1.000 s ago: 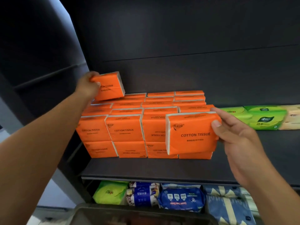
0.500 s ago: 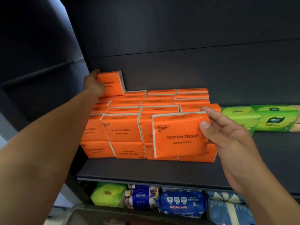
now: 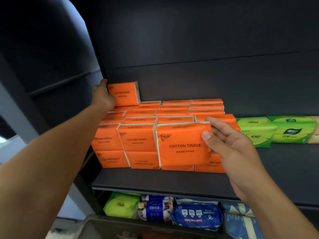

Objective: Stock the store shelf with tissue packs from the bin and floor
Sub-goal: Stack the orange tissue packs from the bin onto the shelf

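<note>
A block of orange "COTTON TISSUE" packs (image 3: 138, 140) fills the left part of the dark shelf (image 3: 155, 180), two layers high and several rows deep. My left hand (image 3: 102, 97) holds an orange pack (image 3: 125, 94) upright on top of the stack, at the back left corner against the rear panel. My right hand (image 3: 229, 144) grips a second orange pack (image 3: 183, 145) by its right edge, thumb on its front face, in front of the stack's front row, right of centre.
Green tissue packs (image 3: 259, 130) lie on the same shelf to the right, with bare shelf in front of them. The shelf below holds a green pack (image 3: 120, 204), blue packs (image 3: 196, 216) and patterned ones. A dark bin rim (image 3: 120, 221) shows at the bottom.
My left hand carried its pack back and left to the rear corner atop the stack. My right hand moved its pack leftward across the stack's front row.
</note>
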